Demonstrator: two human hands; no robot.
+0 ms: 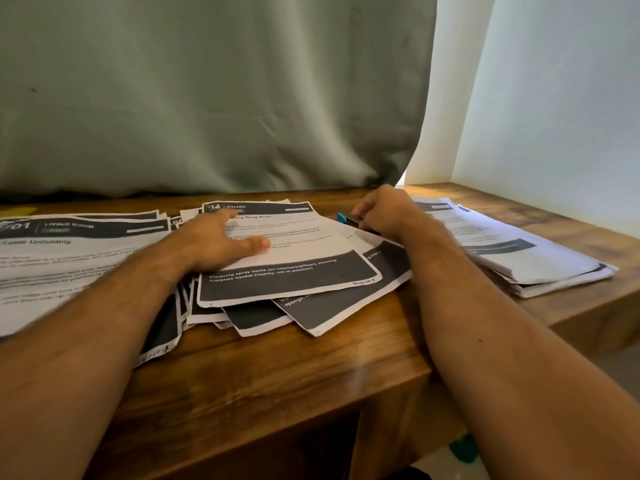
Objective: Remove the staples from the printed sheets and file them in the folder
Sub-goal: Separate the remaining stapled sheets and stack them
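A loose heap of printed sheets lies in the middle of the wooden desk; the top one (pixel 294 258) is headed "34 KITCHEN". My left hand (pixel 221 242) lies flat on that top sheet with the fingers spread and pressing it down. At the sheet's upper right corner my right hand (pixel 384 211) is curled round a small tool with a blue end (pixel 343 217), likely the staple remover. The tool's tip and any staple are hidden. A second stack of printed sheets (pixel 512 251) lies at the right.
More printed sheets (pixel 72 251), the top one headed "LIVING ROOM", spread over the left of the wooden desk (pixel 277 368). A green curtain (pixel 207 98) hangs behind the desk and a white wall (pixel 554 98) stands at the right. A yellow item (pixel 19 212) shows at far left.
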